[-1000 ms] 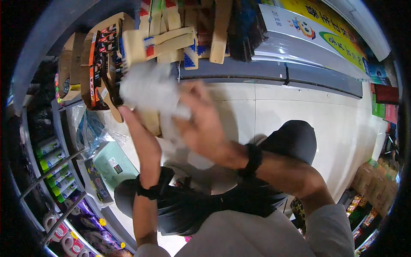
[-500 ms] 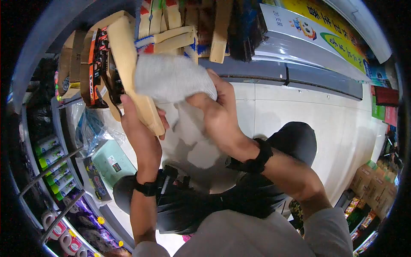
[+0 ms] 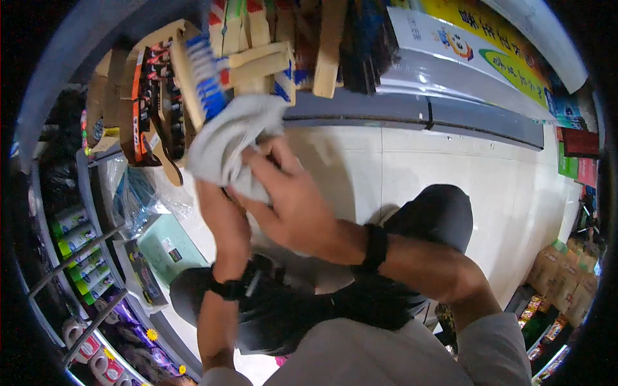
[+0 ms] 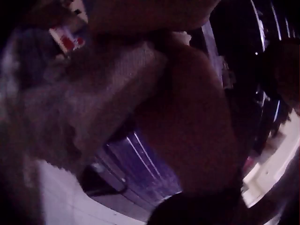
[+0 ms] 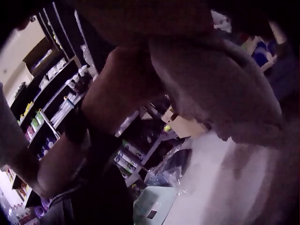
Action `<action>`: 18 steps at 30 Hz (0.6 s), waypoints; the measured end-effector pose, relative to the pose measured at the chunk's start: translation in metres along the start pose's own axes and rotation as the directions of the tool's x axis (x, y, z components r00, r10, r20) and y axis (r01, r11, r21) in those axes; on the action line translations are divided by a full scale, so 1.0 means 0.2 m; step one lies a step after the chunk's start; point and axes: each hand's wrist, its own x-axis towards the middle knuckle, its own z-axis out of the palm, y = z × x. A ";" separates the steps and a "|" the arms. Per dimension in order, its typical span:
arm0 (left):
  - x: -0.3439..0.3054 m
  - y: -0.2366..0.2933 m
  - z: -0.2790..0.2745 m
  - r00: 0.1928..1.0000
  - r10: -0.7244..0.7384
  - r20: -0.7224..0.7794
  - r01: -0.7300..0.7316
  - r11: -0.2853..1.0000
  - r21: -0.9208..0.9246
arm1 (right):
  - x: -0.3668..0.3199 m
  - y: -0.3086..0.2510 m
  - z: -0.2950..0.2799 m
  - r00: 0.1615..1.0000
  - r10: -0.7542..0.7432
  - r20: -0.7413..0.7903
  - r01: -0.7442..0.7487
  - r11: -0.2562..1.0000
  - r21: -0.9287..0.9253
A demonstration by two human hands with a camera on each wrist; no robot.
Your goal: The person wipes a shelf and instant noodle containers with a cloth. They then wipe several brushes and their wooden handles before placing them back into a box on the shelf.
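A wooden brush (image 3: 196, 74) with blue bristles is raised in front of the shelf, bristles turned towards the head camera. My left hand (image 3: 219, 206) comes up from below and holds its handle; cloth and right hand hide its fingers. My right hand (image 3: 286, 199) grips a grey cloth (image 3: 225, 145) and presses it against the lower part of the brush. The left wrist view is dark, with the cloth (image 4: 84, 93) close to the lens. In the right wrist view the cloth (image 5: 220, 89) hangs beside my left forearm (image 5: 122, 84).
More wooden brushes (image 3: 270, 58) hang on a rack above the hands. Shelves with green bottles (image 3: 77, 238) and packets run down the left, with a pale green box (image 3: 170, 248) on the floor. Tiled floor (image 3: 450, 161) spreads right towards cartons (image 3: 566, 276).
The brush has turned, so its blue bristles show instead of its plain wooden back. The right hand and cloth have slid down and left along it, covering the left hand's fingers.
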 end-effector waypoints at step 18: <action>0.04 -0.11 -0.04 0.995 0.001 0.099 0.038 0.921 -0.388 | -0.03 0.05 -0.01 0.971 -0.059 0.233 0.055 0.998 0.022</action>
